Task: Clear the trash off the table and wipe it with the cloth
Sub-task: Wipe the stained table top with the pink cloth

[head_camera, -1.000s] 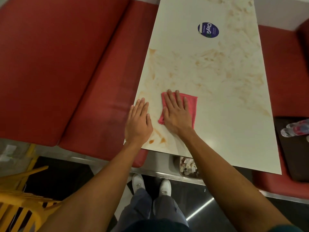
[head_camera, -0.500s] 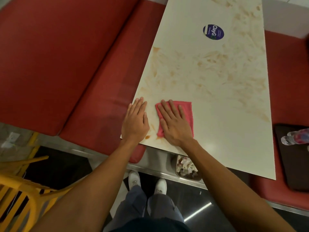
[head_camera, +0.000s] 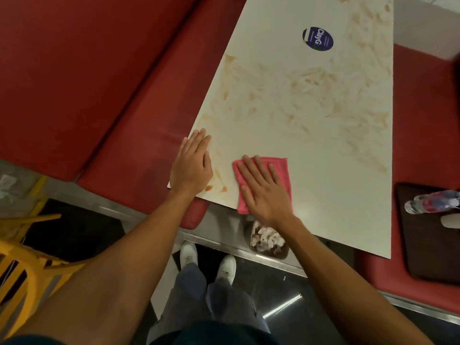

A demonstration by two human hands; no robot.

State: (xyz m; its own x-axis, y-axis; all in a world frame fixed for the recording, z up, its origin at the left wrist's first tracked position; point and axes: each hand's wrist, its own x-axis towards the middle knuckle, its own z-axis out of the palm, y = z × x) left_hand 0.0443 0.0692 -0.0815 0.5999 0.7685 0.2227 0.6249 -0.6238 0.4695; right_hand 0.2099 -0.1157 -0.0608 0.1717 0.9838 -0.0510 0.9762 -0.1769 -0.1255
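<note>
On the near edge of the white bench (head_camera: 323, 175) a pink cloth (head_camera: 282, 175) is spread flat, its nearest corner reaching the rim. The cloth is pressed down by the right hand (head_camera: 263, 192), which is laid open on it with straight, slightly spread fingers; nothing is clasped. Just left of the cloth, and apart from it, the left hand (head_camera: 191, 168) is rested flat on the bench corner, fingers straight and together, with nothing held.

Between that hand and the cloth, orange sauce spots (head_camera: 209, 188) are seen on the surface. Beyond the cloth, pale brown smears (head_camera: 311, 80) are spread over most of the bench top, and further beyond them a round blue sticker (head_camera: 317, 39) is stuck.

Below the cloth, under the bench rim, a small bin (head_camera: 267, 241) filled with crumpled paper is partly hidden by the right forearm. Well to the right of the cloth, a plastic bottle (head_camera: 433, 201) is laid on a dark tray (head_camera: 428, 245) placed on a red seat (head_camera: 423, 120). Left of the cloth, another red seat (head_camera: 124, 170) is set along the bench. Far to the lower left of the cloth a yellow chair (head_camera: 25, 270) is seen, and white shoes (head_camera: 189, 252) are visible on the floor.
</note>
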